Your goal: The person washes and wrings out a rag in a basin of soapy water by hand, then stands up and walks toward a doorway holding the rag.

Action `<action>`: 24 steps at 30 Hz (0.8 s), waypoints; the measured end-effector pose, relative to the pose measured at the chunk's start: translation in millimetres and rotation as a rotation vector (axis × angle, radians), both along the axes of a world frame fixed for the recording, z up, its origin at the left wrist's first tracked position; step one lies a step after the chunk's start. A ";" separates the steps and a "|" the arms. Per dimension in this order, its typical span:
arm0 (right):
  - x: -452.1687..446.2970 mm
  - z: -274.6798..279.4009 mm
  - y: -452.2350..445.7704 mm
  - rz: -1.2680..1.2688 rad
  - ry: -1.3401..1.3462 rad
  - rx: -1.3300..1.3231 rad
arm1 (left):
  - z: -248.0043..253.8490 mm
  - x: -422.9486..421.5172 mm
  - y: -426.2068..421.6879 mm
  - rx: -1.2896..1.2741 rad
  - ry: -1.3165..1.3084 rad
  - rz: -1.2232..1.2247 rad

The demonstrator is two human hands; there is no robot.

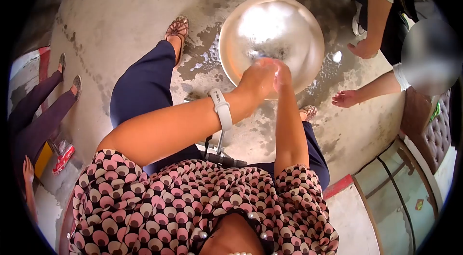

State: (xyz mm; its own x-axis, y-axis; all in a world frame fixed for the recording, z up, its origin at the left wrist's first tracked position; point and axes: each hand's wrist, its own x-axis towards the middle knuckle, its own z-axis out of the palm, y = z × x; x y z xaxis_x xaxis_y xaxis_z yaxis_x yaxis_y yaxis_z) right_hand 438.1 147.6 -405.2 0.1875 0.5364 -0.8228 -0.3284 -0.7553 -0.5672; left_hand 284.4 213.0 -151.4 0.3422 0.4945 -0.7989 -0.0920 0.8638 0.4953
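Observation:
My left hand (pixel 260 79), with a light grey watch (pixel 220 109) on its wrist, is held against my right hand (pixel 280 74). Both look wet and meet over the near part of a large round metal basin (pixel 308 38). Their fingers are closed in together, and whatever may be between them is hidden. The basin stands on the floor, its inside shining brightly at the far side, with a dark patch just beyond my fingertips. White foam (pixel 205 59) lies on the floor left of the basin, and a small white blob (pixel 336 56) to its right.
Wet patches darken the concrete floor (pixel 111 23). At right, another person's hand (pixel 345 99) and a further hand (pixel 365 48) reach in near the basin. Someone's legs (pixel 43 98) show at far left, near a red packet (pixel 64 159). A glass-topped table (pixel 398 197) stands at lower right.

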 end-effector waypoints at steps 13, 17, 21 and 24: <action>-3.5 270.2 -10.5 -0.240 0.497 0.684 | -24.7 8.6 3.4 -0.192 0.137 0.118; -18.2 314.1 -11.1 -0.229 0.611 0.837 | -38.4 19.8 4.3 -0.317 -0.127 0.163; -23.1 309.5 -11.2 -0.177 0.258 0.826 | -10.4 16.3 9.7 -0.368 -0.154 0.217; -37.5 289.8 -6.7 0.355 -0.583 0.703 | -21.6 16.7 10.1 -0.453 -0.232 0.235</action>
State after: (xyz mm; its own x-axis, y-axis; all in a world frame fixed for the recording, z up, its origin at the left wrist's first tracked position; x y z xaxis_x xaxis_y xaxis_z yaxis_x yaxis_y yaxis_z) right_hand 400.6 140.9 -115.4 0.1965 0.9727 -0.1233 0.3271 -0.1836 -0.9270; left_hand 301.2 223.1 -173.0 0.4567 0.2034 -0.8661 -0.3702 0.9287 0.0228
